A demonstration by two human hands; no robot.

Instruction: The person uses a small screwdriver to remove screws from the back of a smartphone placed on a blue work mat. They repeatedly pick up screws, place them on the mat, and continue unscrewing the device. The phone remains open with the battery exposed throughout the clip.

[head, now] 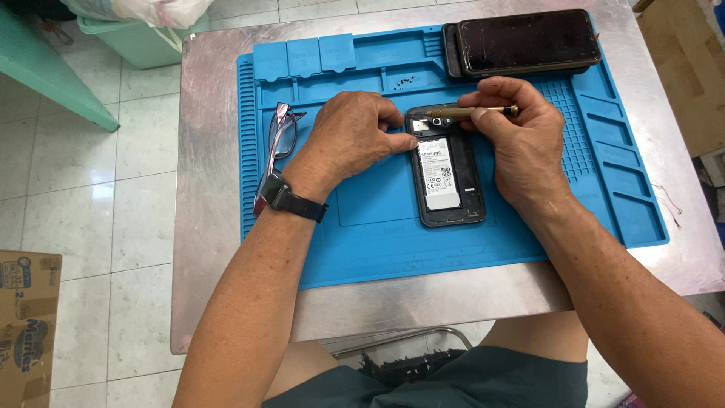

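Fingers (pixel 495 98) pinch brass screwdriver (pixel 472 112) over opened phone (pixel 447 170).

A bare steel counter (pixel 226 227) carries a blue work mat (pixel 377 242) across most of its top. At one o'clock, a dark phone (pixel 529 41) overlaps the mat's edge.

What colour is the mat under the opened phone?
Bright blue: the mat shows plainly in the head view, lying beneath the opened phone.

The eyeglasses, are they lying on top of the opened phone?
No, the eyeglasses lie on the blue mat, left of the opened phone.
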